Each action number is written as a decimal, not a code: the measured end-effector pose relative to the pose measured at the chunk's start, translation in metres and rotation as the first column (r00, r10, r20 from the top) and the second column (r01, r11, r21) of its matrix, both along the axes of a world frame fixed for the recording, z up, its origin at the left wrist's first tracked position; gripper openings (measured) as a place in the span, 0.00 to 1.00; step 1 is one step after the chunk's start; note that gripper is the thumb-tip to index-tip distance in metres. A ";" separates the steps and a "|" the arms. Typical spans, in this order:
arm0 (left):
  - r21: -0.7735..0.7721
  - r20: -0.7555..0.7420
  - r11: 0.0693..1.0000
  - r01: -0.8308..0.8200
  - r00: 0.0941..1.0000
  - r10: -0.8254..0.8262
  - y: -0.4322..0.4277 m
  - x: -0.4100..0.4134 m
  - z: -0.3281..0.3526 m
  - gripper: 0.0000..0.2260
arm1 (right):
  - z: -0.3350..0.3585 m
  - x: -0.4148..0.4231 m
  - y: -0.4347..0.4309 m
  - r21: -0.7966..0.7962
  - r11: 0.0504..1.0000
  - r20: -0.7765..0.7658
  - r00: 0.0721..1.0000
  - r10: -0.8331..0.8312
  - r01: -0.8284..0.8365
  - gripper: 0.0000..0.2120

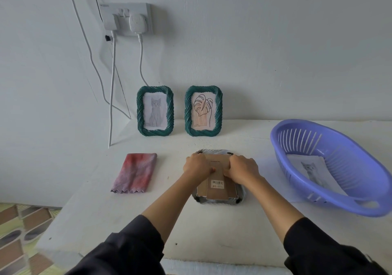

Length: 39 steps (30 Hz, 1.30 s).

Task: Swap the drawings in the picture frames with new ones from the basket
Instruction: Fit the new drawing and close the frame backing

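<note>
Frame [219, 179] lies face-down at table [212, 232] centre, brown backing board up with barcode sticker near the bottom, long axis running from the person toward the wall. Left hand [197, 165] and right hand [244, 166] both press on the upper half of the backing, fingers curled at the top corners near the clips; actual grip unclear. Two green frames stand upright by the wall beyond, cat drawing [155, 112] left, leaf drawing [203, 110] right; folded cloth [135, 173] left, purple basket [331, 166] with a cat sheet [311, 171] right.
</note>
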<state>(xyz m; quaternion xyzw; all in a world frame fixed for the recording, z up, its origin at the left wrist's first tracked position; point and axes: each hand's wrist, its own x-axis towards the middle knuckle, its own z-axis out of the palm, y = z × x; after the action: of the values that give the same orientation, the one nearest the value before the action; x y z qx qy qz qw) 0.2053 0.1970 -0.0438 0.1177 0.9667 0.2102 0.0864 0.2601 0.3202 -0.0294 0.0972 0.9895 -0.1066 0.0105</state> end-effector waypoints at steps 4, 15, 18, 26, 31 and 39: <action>0.073 -0.020 0.997 -0.021 1.000 0.023 -0.005 0.002 0.000 0.17 | -0.003 0.005 0.003 -0.110 0.994 0.009 1.000 -0.022 0.023 0.14; 0.153 0.029 0.963 0.221 0.973 -0.228 -0.054 0.034 0.007 0.07 | 0.000 0.047 0.029 -0.438 0.880 0.006 0.979 0.204 -0.181 0.07; 0.119 -0.006 0.933 0.340 0.940 -0.342 -0.067 0.042 0.006 0.08 | -0.003 0.053 0.034 -0.394 0.884 0.018 0.960 0.279 -0.250 0.12; -0.011 -0.082 0.893 0.449 0.890 -0.448 -0.075 0.050 0.009 0.11 | 0.001 0.053 0.036 -0.086 0.884 0.067 0.883 0.464 -0.459 0.14; -0.070 -0.087 0.884 0.463 0.880 -0.468 -0.075 0.050 0.009 0.11 | 0.005 0.055 0.035 0.099 0.803 0.073 0.809 0.584 -0.588 0.14; -0.143 -0.132 0.844 0.516 0.836 -0.533 -0.071 0.052 0.010 0.10 | -0.009 0.055 0.038 0.224 0.720 0.002 0.739 0.674 -0.657 0.17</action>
<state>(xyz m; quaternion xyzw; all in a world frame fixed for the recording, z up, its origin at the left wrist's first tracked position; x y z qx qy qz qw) 0.2571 0.1258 -0.0335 0.3910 0.9104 0.1186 0.0653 0.3149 0.3583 -0.0381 -0.2682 0.9633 0.0057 -0.0016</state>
